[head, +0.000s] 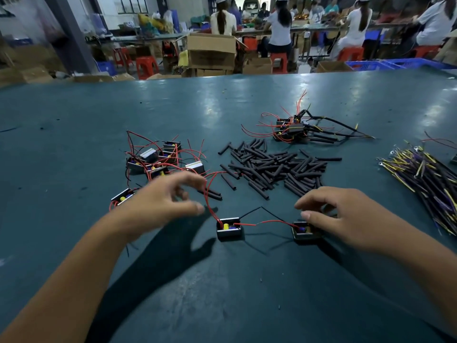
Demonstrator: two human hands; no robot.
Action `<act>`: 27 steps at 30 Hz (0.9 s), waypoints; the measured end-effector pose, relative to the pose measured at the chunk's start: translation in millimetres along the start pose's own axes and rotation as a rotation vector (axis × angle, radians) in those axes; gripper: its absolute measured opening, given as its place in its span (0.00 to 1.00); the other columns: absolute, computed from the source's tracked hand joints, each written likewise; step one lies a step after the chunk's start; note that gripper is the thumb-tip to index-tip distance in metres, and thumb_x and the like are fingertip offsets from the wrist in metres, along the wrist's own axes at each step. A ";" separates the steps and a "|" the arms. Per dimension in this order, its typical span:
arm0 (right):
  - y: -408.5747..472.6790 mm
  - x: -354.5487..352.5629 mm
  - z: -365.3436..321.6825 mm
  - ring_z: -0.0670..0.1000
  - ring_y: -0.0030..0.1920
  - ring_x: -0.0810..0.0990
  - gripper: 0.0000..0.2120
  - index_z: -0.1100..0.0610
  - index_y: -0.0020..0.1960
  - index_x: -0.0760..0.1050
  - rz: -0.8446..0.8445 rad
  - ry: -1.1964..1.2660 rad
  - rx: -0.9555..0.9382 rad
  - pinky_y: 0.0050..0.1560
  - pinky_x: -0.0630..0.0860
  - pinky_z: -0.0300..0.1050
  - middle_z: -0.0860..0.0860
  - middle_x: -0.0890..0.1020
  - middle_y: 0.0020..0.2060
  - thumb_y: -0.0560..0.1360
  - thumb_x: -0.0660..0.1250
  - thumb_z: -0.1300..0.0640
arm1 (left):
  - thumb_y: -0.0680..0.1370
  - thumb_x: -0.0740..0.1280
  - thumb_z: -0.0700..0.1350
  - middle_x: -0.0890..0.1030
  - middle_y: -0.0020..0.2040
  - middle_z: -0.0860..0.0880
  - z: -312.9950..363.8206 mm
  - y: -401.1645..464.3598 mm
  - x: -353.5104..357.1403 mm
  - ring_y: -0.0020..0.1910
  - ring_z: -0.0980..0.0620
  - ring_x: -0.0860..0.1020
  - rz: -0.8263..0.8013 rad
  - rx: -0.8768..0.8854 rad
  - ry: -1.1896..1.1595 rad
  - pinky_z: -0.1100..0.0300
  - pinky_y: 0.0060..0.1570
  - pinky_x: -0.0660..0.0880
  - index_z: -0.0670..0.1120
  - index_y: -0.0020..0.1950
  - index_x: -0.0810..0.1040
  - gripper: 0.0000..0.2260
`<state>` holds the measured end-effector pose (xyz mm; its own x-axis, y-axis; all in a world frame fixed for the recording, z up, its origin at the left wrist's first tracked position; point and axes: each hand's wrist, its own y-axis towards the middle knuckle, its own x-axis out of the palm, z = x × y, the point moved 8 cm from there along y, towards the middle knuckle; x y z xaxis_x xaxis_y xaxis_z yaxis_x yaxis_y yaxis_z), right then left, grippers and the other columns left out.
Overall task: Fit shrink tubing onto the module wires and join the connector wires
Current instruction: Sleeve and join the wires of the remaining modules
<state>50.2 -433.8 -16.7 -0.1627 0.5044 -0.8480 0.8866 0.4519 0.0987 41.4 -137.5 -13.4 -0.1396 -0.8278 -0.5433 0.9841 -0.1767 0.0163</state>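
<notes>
On the dark teal surface [74,144], going left to right: one small black module [123,195] lies half hidden behind the left hand [158,204]. That hand hovers blurred above the surface, fingers [188,178] spread and loosely curved, holding nothing I can make out. Behind it sits a cluster of about six modules [163,158] with tangled red and black wires. In front lies a single module with a yellow part [229,227]; its red wire [209,196] loops up near the left thumb. A pile of black shrink tubing pieces [272,168], too many to count, lies in the middle. Behind it is a finished bundle of modules [291,128] with sleeved wires. The right hand [346,214] rests its curled fingers on another module [304,232]; whether they grip it is unclear. At the far right lies a heap of yellow-and-black connector wires [425,174]. No writing can be read.
</notes>
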 end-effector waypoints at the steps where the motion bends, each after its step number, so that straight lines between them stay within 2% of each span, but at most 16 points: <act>1: 0.1 -4.0 -0.5 0.35 0.50 0.78 0.05 0.44 0.52 0.80 0.040 0.008 -0.008 0.50 0.70 0.25 0.37 0.82 0.46 0.77 0.69 0.52 | 0.75 0.74 0.36 0.83 0.49 0.54 13.7 -2.5 -16.1 0.41 0.56 0.75 0.123 0.094 -0.087 0.60 0.47 0.74 0.51 0.56 0.81 0.14; 3: 0.3 -12.3 0.7 0.36 0.48 0.79 0.06 0.45 0.50 0.81 0.116 0.049 -0.003 0.48 0.70 0.25 0.38 0.83 0.45 0.77 0.69 0.55 | 0.76 0.71 0.33 0.80 0.41 0.50 43.7 -14.7 -35.5 0.36 0.57 0.74 0.277 0.291 -0.266 0.67 0.39 0.71 0.47 0.50 0.82 0.10; 4: 1.0 -15.6 2.0 0.37 0.46 0.80 0.07 0.45 0.50 0.81 0.144 0.078 0.008 0.47 0.71 0.26 0.39 0.84 0.44 0.77 0.69 0.57 | 0.75 0.71 0.35 0.79 0.38 0.49 59.7 -20.2 -35.0 0.34 0.56 0.74 0.273 0.373 -0.285 0.67 0.37 0.71 0.47 0.49 0.82 0.07; 6: 2.9 -21.1 5.3 0.41 0.44 0.81 0.07 0.46 0.50 0.81 0.181 0.115 0.041 0.45 0.73 0.29 0.42 0.85 0.43 0.78 0.69 0.58 | 0.76 0.72 0.40 0.81 0.37 0.50 90.3 -26.9 -10.7 0.33 0.54 0.77 0.086 0.478 -0.180 0.64 0.34 0.74 0.47 0.49 0.82 0.04; 8: 4.6 -27.1 7.2 0.40 0.43 0.81 0.07 0.48 0.51 0.81 0.204 0.102 0.060 0.45 0.74 0.31 0.42 0.84 0.43 0.78 0.68 0.60 | 0.76 0.73 0.45 0.82 0.41 0.51 97.6 -23.7 25.3 0.36 0.50 0.80 -0.154 0.435 0.064 0.56 0.37 0.78 0.50 0.51 0.81 0.05; 9: 5.5 -31.7 6.8 0.38 0.42 0.80 0.08 0.49 0.51 0.81 0.214 0.085 0.059 0.43 0.72 0.28 0.41 0.84 0.42 0.78 0.68 0.61 | 0.76 0.74 0.47 0.82 0.43 0.54 93.5 -20.0 38.6 0.39 0.51 0.81 -0.217 0.405 0.213 0.56 0.41 0.79 0.52 0.50 0.81 0.05; 10: 6.7 -37.3 6.0 0.35 0.41 0.79 0.08 0.50 0.51 0.82 0.226 0.061 0.055 0.42 0.70 0.26 0.40 0.83 0.41 0.78 0.68 0.61 | 0.76 0.75 0.47 0.82 0.44 0.56 87.7 -16.1 47.6 0.41 0.54 0.80 -0.234 0.386 0.332 0.61 0.42 0.78 0.53 0.50 0.81 0.06; 12: 12.3 -47.9 5.3 0.35 0.41 0.78 0.07 0.49 0.50 0.82 0.227 -0.012 0.059 0.40 0.68 0.23 0.39 0.82 0.39 0.78 0.69 0.60 | 0.75 0.75 0.49 0.81 0.43 0.58 75.7 -10.7 57.6 0.42 0.58 0.80 -0.211 0.350 0.420 0.70 0.42 0.74 0.53 0.50 0.81 0.07; 16: 40.2 -42.8 10.7 0.38 0.39 0.75 0.02 0.48 0.48 0.79 0.075 -0.234 0.119 0.37 0.66 0.29 0.43 0.81 0.41 0.78 0.69 0.55 | 0.74 0.76 0.50 0.81 0.42 0.56 57.2 -5.3 68.3 0.42 0.58 0.79 -0.196 0.328 0.350 0.66 0.43 0.75 0.51 0.49 0.83 0.06; 18: 54.8 -26.9 11.8 0.44 0.42 0.77 0.02 0.48 0.47 0.78 -0.012 -0.278 0.132 0.41 0.68 0.37 0.46 0.81 0.44 0.79 0.68 0.53 | 0.75 0.76 0.48 0.80 0.40 0.55 54.9 -4.2 70.2 0.39 0.56 0.78 -0.154 0.357 0.310 0.67 0.40 0.73 0.50 0.46 0.84 0.03; 20: 67.1 -9.6 7.6 0.47 0.46 0.78 0.02 0.49 0.48 0.78 -0.065 -0.276 0.110 0.44 0.69 0.39 0.46 0.81 0.45 0.79 0.67 0.52 | 0.76 0.75 0.46 0.79 0.39 0.55 54.8 -4.9 71.3 0.38 0.56 0.77 -0.105 0.387 0.276 0.68 0.39 0.71 0.50 0.44 0.84 0.02; 24: 88.9 18.5 -11.3 0.45 0.42 0.78 0.09 0.51 0.47 0.77 -0.106 -0.238 0.040 0.38 0.71 0.39 0.45 0.80 0.41 0.78 0.68 0.45 | 0.78 0.72 0.47 0.78 0.39 0.57 54.7 -8.0 72.7 0.39 0.56 0.77 -0.025 0.437 0.296 0.68 0.39 0.70 0.51 0.45 0.81 0.03; 27: 99.3 38.9 -16.8 0.50 0.41 0.80 0.14 0.54 0.46 0.77 -0.173 -0.262 0.058 0.43 0.78 0.48 0.50 0.83 0.39 0.76 0.71 0.42 | 0.78 0.72 0.46 0.78 0.39 0.56 54.7 -9.5 73.2 0.40 0.54 0.77 0.007 0.440 0.276 0.65 0.39 0.71 0.50 0.45 0.80 0.03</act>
<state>124.7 -357.0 -31.2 -0.2031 0.2137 -0.9556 0.8800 0.4679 -0.0824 15.8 -225.6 -7.4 -0.0406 -0.6694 -0.7418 0.8377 -0.4274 0.3398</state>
